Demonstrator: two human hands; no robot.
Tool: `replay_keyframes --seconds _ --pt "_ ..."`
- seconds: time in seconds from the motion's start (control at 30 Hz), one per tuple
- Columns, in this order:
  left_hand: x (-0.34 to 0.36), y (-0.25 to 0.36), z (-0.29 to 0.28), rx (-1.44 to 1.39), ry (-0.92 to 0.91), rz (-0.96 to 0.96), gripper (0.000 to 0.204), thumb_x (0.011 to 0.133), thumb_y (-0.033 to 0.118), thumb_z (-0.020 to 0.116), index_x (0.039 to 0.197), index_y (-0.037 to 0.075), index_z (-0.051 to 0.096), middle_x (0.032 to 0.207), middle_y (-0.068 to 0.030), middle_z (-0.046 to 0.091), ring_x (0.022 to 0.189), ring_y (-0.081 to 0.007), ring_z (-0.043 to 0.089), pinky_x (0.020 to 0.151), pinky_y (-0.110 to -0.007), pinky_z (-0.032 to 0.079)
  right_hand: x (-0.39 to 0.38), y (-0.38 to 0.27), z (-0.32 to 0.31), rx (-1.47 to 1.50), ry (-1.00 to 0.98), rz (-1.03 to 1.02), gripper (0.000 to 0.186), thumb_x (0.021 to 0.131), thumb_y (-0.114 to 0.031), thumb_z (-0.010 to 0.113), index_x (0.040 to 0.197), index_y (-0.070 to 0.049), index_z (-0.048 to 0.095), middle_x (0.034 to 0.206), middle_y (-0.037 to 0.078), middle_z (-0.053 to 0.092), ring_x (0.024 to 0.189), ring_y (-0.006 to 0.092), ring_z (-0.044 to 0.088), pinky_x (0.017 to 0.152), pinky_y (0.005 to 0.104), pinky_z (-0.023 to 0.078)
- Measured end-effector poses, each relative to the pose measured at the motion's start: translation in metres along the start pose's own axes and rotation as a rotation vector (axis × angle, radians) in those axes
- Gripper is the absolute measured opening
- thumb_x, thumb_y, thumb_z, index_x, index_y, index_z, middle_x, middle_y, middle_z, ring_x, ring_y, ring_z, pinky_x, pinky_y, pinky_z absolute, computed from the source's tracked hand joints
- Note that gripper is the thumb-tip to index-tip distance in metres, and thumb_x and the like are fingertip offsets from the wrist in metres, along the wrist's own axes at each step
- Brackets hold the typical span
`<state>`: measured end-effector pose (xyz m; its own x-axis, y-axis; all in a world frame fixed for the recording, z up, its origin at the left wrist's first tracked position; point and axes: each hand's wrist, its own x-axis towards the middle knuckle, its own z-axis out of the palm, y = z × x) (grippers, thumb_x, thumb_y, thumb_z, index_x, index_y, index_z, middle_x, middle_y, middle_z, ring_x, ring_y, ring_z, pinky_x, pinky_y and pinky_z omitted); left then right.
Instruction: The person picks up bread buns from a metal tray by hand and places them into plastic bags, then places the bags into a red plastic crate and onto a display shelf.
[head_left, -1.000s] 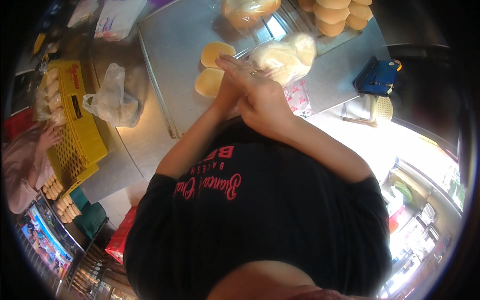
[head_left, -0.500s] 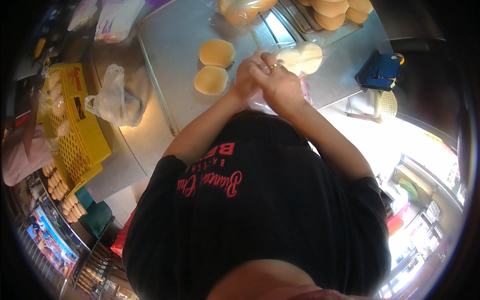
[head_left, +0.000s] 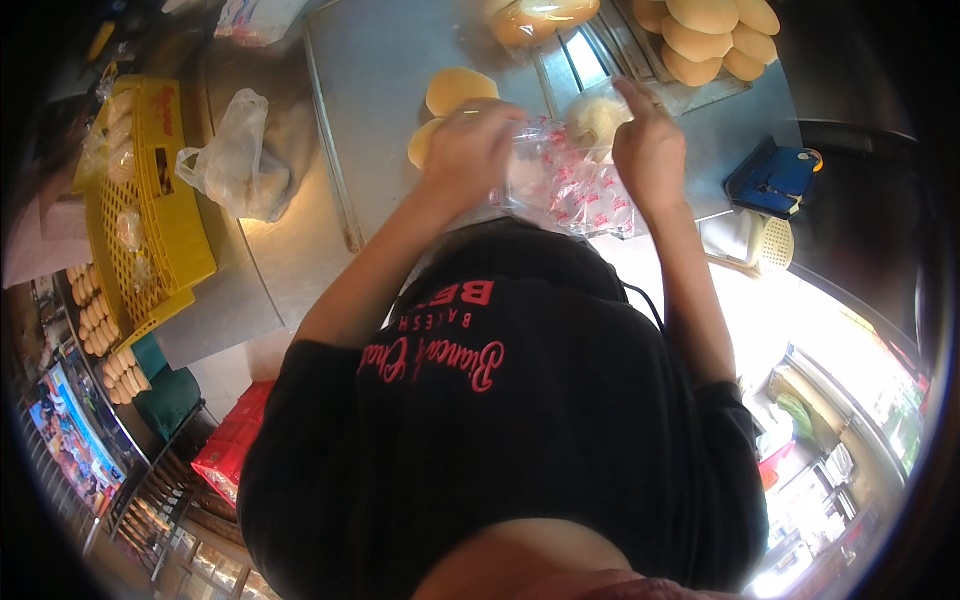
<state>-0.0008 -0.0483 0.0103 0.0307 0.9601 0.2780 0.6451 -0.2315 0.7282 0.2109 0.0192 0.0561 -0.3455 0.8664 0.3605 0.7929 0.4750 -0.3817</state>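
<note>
Perhaps the patterned plastic could tear if tugged; whether left hand or right hand fingers grip it, I cannot tell.

Metal table with plastic bag, tray of buns

The view looks from the wearer's head, through the left of two side-by-side fisheye cameras, steeply down over the neck and shirt, which lie nearest the lens. Farther off come the left hand, right hand and table, seen from above (upright and unmirrored, so picture left is the wearer's left). Its wide field takes in the crate leftward and chair rightward, straight edges bending near the border.
</note>
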Motion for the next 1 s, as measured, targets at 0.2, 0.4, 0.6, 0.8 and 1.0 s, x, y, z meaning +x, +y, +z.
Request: replay_keyframes --seconds 0.2,0.4,0.6,0.8,1.0 --pt "-0.044 -0.044 -0.019 0.401 -0.154 -0.118 0.067 0.066 0.021 0.074 0.128 0.025 0.050 0.138 -0.0205 0.041 0.122 -0.0446 0.042 0.102 -0.047 0.037 0.025 -0.009 -0.007 0.148 -0.042 -0.006 0.045 0.069 0.008 0.047 0.110 -0.002 0.063 0.102 0.025 0.063 0.089 0.0396 0.062 0.080 0.0429 0.050" --pt "-0.038 -0.069 -0.018 0.063 -0.103 -0.203 0.065 0.067 0.017 0.073 0.128 0.019 0.050 0.129 -0.0150 0.051 0.124 -0.0314 0.045 0.100 -0.041 0.040 0.032 -0.013 -0.011 0.186 -0.061 0.005 0.047 0.069 0.007 0.048 0.113 -0.002 0.063 0.101 0.026 0.063 0.086 0.0399 0.063 0.079 0.0421 0.050" --pt "-0.020 -0.035 -0.069 -1.007 -0.225 -0.303 0.058 0.068 0.011 0.074 0.122 0.005 0.053 0.121 -0.0038 0.056 0.115 -0.0168 0.051 0.099 -0.031 0.041 0.031 -0.008 -0.015 0.264 -0.211 0.173 0.055 0.070 0.005 0.046 0.121 -0.007 0.060 0.074 0.017 0.059 0.064 0.0247 0.061 0.065 0.0340 0.048" --pt "0.020 0.009 -0.043 -0.523 -0.494 0.108 0.053 0.063 0.011 0.071 0.115 0.011 0.058 0.117 -0.0078 0.058 0.112 -0.0252 0.053 0.099 -0.035 0.040 0.025 -0.009 -0.023 0.100 -0.174 -0.025 0.058 0.071 0.009 0.046 0.124 -0.008 0.057 0.099 0.016 0.065 0.088 0.0293 0.065 0.076 0.0354 0.050" --pt "0.054 0.020 -0.033 -0.317 -0.444 0.337 0.052 0.061 0.014 0.069 0.112 0.011 0.059 0.113 -0.0110 0.058 0.106 -0.0322 0.053 0.096 -0.038 0.041 0.007 -0.018 -0.048 -0.037 -0.140 -0.052 0.043 0.077 0.005 0.050 0.119 -0.004 0.057 0.123 0.014 0.058 0.098 0.0375 0.061 0.082 0.0403 0.051"
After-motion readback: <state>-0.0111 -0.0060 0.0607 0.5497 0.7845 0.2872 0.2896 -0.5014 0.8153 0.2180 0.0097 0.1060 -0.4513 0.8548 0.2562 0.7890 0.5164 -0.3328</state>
